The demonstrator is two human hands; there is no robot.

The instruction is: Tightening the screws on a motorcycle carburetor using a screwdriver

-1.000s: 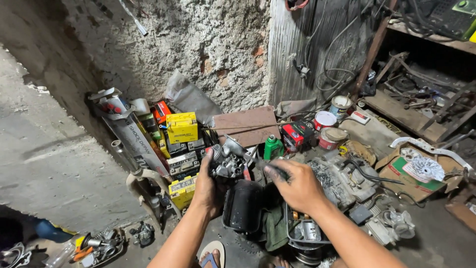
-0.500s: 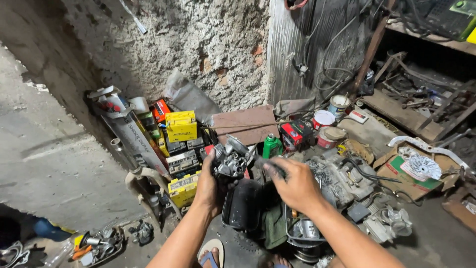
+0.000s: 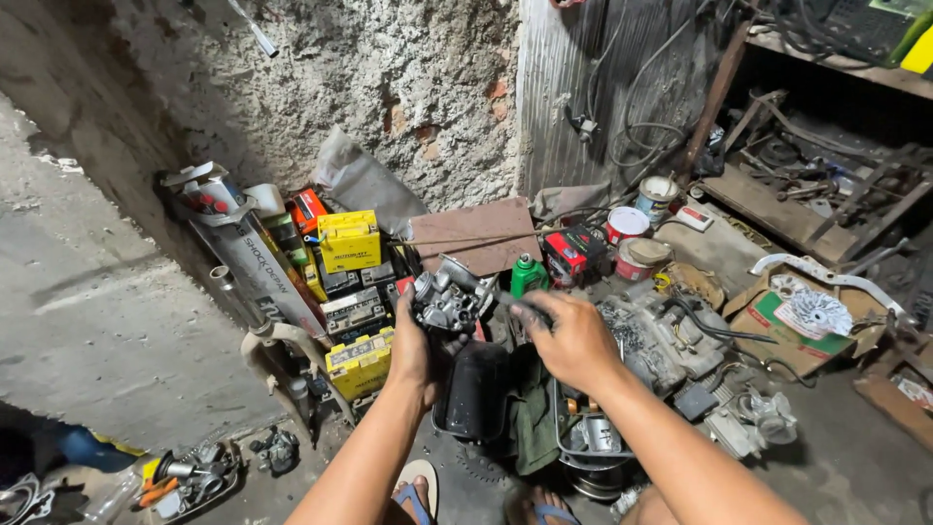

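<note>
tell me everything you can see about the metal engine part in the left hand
The metal engine part looks like a small carburetor: a grey cast-metal body, grimy and dull, with knobbly fittings and a round cap on top. It is held up in the air above the cluttered floor, in front of the yellow boxes. The left hand grips it from below; the right hand reaches to its right side, fingertips at or near it.

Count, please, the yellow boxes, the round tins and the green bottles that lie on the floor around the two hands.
Yellow boxes: 2, one upper and one lower, both left of the left hand.
Round tins: 3, a grey one, a white-topped one and a tan-lidded one, beyond the right hand.
Green bottles: 1.
Total: 6.
</note>
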